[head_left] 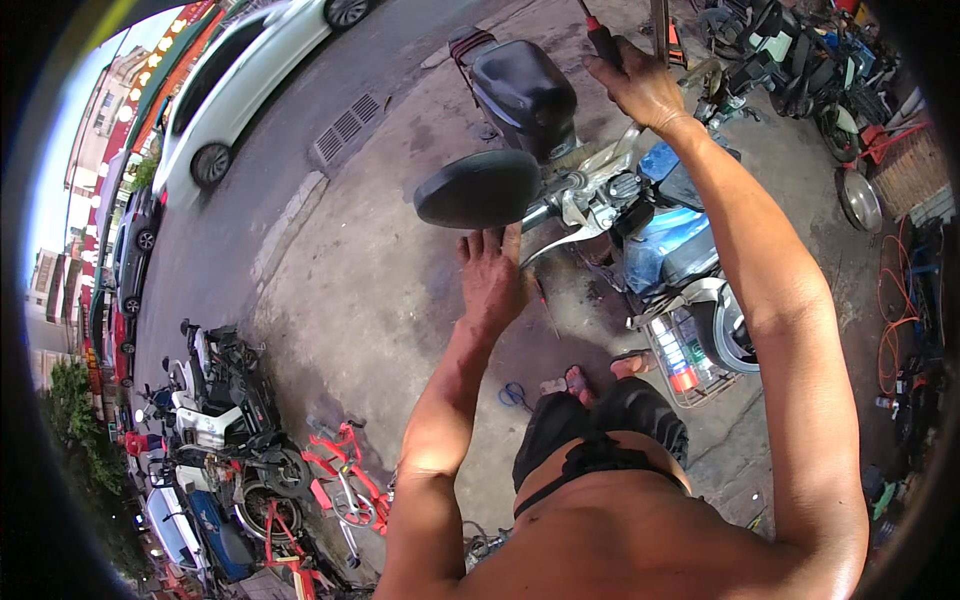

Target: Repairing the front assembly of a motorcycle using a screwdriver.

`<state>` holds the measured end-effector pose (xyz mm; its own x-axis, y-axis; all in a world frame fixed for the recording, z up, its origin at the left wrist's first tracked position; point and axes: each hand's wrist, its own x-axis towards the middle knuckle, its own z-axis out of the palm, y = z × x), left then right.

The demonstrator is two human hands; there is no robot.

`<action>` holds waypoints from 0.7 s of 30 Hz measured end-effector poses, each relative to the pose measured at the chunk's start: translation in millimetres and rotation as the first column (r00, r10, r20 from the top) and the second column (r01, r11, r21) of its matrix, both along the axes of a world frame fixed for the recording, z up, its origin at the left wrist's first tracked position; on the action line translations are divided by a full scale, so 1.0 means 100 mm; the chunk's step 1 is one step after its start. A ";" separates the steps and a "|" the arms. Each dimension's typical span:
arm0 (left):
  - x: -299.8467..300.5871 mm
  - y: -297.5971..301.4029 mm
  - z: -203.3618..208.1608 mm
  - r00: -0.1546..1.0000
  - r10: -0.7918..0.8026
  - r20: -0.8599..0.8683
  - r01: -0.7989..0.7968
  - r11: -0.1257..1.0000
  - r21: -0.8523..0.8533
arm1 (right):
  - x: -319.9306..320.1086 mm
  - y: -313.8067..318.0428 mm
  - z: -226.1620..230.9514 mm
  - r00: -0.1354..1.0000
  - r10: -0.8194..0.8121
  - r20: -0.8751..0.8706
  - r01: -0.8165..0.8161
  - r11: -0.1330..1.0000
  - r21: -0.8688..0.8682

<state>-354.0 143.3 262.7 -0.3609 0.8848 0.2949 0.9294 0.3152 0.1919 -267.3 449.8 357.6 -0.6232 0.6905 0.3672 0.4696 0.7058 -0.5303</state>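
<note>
A motor scooter with a blue body panel point(665, 245) and bare metal handlebar point(600, 200) stands before me. My left hand point(495, 275) is at its left end, beside the brake lever point(570, 238). Its fingers are closed round the handlebar grip, which is largely hidden below a round black mirror point(478, 188). Raised on the far side of the handlebar, my right hand point(640, 88) is closed on a screwdriver point(602, 42) with a red and black handle. The screwdriver's shaft runs out of the picture at the top.
A black scooter seat point(525, 85) stands just beyond. Near my feet are a wire basket point(700, 390) with a bottle point(680, 362), and blue-handled scissors point(514, 396). Parked motorbikes point(215, 430) and a red frame point(350, 480) crowd the left; a white car point(240, 80) is on the road.
</note>
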 end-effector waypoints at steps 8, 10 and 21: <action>0.10 0.02 0.13 0.998 -0.047 0.029 0.046 0.999 0.007 | 0.05 -0.04 0.05 1.000 0.005 -0.005 -0.005 1.000 0.018; 0.18 0.02 0.09 0.995 0.044 -0.087 -0.046 0.999 -0.023 | 0.04 -0.03 0.03 1.000 -0.007 -0.013 0.008 0.998 0.060; 0.11 0.05 0.07 0.999 0.006 -0.041 -0.006 1.000 0.009 | 0.04 0.00 -0.04 0.998 -0.035 -0.043 0.038 0.996 0.075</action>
